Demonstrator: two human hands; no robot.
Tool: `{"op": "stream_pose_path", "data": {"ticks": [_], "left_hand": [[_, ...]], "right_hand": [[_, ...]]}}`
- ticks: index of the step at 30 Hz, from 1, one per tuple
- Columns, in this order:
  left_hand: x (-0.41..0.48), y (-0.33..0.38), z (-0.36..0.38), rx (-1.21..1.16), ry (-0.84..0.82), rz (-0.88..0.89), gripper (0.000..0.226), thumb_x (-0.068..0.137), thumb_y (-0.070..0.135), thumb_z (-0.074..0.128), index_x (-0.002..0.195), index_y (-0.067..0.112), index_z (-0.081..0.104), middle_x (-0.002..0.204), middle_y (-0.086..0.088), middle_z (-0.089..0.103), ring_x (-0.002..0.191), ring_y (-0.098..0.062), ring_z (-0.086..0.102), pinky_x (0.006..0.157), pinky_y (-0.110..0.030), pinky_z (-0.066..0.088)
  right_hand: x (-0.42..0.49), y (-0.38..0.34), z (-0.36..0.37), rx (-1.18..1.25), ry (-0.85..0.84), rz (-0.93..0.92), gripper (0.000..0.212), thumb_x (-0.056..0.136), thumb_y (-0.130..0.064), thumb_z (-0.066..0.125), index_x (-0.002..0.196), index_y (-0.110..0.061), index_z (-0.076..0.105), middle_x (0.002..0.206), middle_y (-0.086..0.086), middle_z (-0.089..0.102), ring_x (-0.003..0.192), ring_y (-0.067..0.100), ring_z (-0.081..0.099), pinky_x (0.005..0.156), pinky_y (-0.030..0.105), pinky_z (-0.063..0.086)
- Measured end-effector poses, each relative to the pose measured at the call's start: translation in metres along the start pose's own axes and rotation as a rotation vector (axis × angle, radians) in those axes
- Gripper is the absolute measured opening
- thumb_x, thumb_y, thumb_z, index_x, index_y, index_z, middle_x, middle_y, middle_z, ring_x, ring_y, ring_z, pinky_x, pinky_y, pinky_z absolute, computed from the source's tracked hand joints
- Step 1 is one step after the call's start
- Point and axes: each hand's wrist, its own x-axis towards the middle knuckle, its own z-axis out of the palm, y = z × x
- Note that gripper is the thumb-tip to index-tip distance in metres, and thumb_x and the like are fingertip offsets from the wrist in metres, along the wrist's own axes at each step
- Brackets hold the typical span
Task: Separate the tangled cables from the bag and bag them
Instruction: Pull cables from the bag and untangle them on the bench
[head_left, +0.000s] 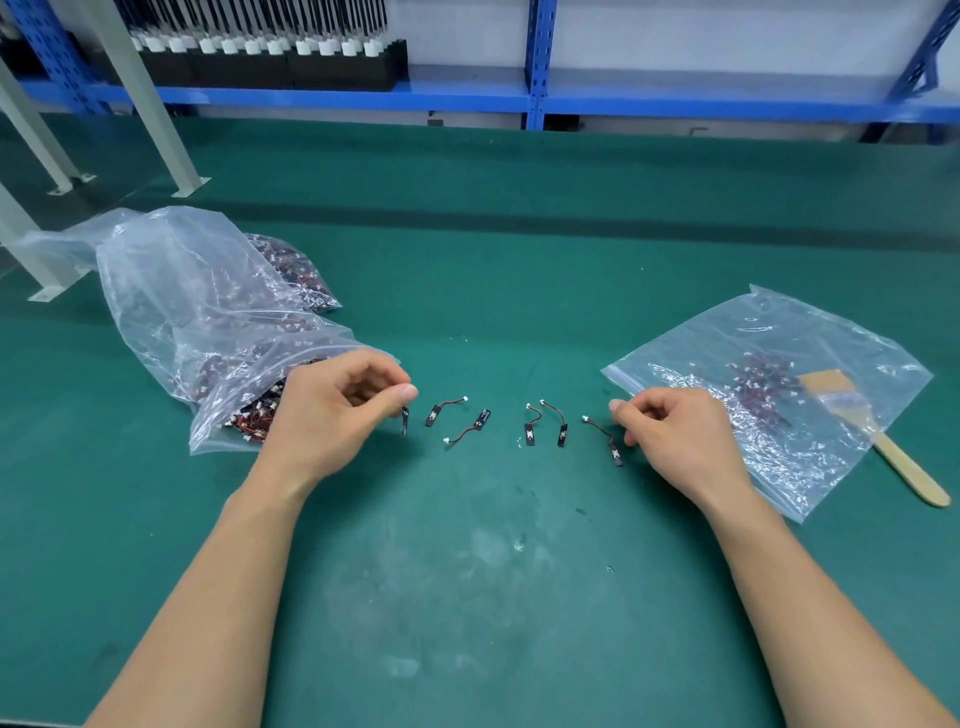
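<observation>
Far to the left of the row of five short red-and-black cables with white plugs (530, 434) that lie singly across the middle of the green tabletop (467, 571), a large crumpled clear plastic bag (156, 260) is heaped with a dense tangle of the same cables, so most of the sorting looks undone. Just left of the row, at that bag's mouth, the left hand (332, 410) has its grip closed, thumb and forefinger pinching a sixth cable (404, 422) that hangs by its black tab just above the tabletop, apparently about to join the row. At the row's right end the right hand (675, 436) hovers with fingers curled beside the last cable. Whether its grip touches that cable or is empty cannot be told. Right of the row a flat clear zip bag (810, 332) holds only a small cluster of sorted cables (763, 374). A wooden-handled brush (883, 441) lies across its far edge. By this showing a small share is bagged, six are freed but not bagged, and the bulk remains tangled.
</observation>
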Motion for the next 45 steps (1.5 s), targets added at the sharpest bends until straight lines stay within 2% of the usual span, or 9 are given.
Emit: {"op": "stream_pose_path", "data": {"ticks": [5,11,14,19,26,29,34,37,45], "left_hand": [[-0.004,0.001,-0.002,0.052,-0.261,-0.036,0.021,0.08,0.006,0.082,0.073,0.024,0.074,0.065,0.001,0.071,0.054,-0.009,0.06,0.057,-0.017,0.047],[-0.005,0.002,-0.005,0.125,-0.417,-0.116,0.017,0.078,0.015,0.085,0.072,0.027,0.076,0.061,0.01,0.07,0.05,-0.006,0.047,0.052,-0.015,0.038],[-0.006,0.004,-0.006,0.154,-0.392,-0.1,0.015,0.074,0.017,0.089,0.073,0.027,0.078,0.051,0.018,0.059,0.045,-0.004,0.039,0.047,-0.011,0.03],[-0.006,0.002,-0.007,0.176,-0.296,-0.094,0.014,0.074,0.029,0.089,0.075,0.037,0.078,0.042,0.011,0.043,0.043,-0.006,0.034,0.046,-0.016,0.026],[0.0,-0.004,-0.011,0.518,0.039,-0.055,0.006,0.084,0.032,0.076,0.078,0.03,0.077,0.052,0.019,0.055,0.057,-0.003,0.054,0.06,-0.026,0.041],[0.004,-0.005,-0.012,0.642,0.128,-0.075,0.004,0.086,0.032,0.073,0.085,0.03,0.076,0.07,0.015,0.064,0.072,-0.018,0.06,0.065,-0.032,0.046],[0.009,-0.014,-0.012,0.752,0.155,-0.067,0.024,0.087,0.023,0.07,0.11,0.027,0.075,0.088,0.007,0.07,0.092,-0.028,0.063,0.076,-0.038,0.05],[0.011,-0.019,-0.011,0.783,0.123,-0.166,0.027,0.089,0.034,0.071,0.116,0.034,0.072,0.086,0.013,0.063,0.098,-0.024,0.062,0.073,-0.033,0.044],[0.011,-0.02,-0.009,0.742,0.044,-0.245,0.01,0.086,0.04,0.075,0.096,0.036,0.075,0.068,0.026,0.049,0.076,-0.013,0.054,0.062,-0.028,0.035]], "right_hand": [[-0.001,0.0,0.0,0.001,-0.003,0.002,0.032,0.089,-0.033,0.07,0.059,-0.023,0.068,0.055,-0.009,0.067,0.041,0.004,0.046,0.054,0.025,0.037],[-0.001,0.0,0.0,0.015,-0.008,0.008,0.032,0.089,-0.034,0.07,0.058,-0.023,0.068,0.056,-0.009,0.067,0.041,0.005,0.045,0.054,0.026,0.038],[-0.001,0.0,0.0,0.013,-0.009,0.007,0.032,0.089,-0.034,0.07,0.058,-0.024,0.068,0.056,-0.008,0.067,0.042,0.005,0.046,0.055,0.026,0.038],[-0.001,-0.001,-0.001,0.001,-0.007,0.008,0.032,0.089,-0.034,0.07,0.059,-0.023,0.068,0.056,-0.008,0.067,0.041,0.004,0.045,0.054,0.026,0.039],[-0.002,-0.001,0.0,-0.002,-0.006,0.005,0.033,0.089,-0.034,0.069,0.059,-0.022,0.068,0.056,-0.009,0.067,0.041,0.005,0.045,0.054,0.026,0.038],[-0.002,-0.001,-0.001,-0.006,-0.006,0.004,0.032,0.089,-0.034,0.069,0.059,-0.023,0.068,0.056,-0.009,0.067,0.042,0.004,0.046,0.054,0.026,0.038],[-0.002,-0.002,-0.001,0.0,-0.011,0.005,0.031,0.09,-0.034,0.069,0.06,-0.023,0.068,0.056,-0.01,0.067,0.042,0.004,0.047,0.054,0.025,0.037],[-0.002,-0.003,-0.001,0.0,-0.01,0.006,0.032,0.09,-0.034,0.069,0.061,-0.022,0.069,0.056,-0.01,0.067,0.042,0.004,0.047,0.054,0.025,0.037],[-0.003,-0.004,-0.003,-0.001,-0.01,0.012,0.032,0.09,-0.033,0.068,0.061,-0.019,0.069,0.057,-0.006,0.068,0.041,0.004,0.045,0.053,0.025,0.037]]}}
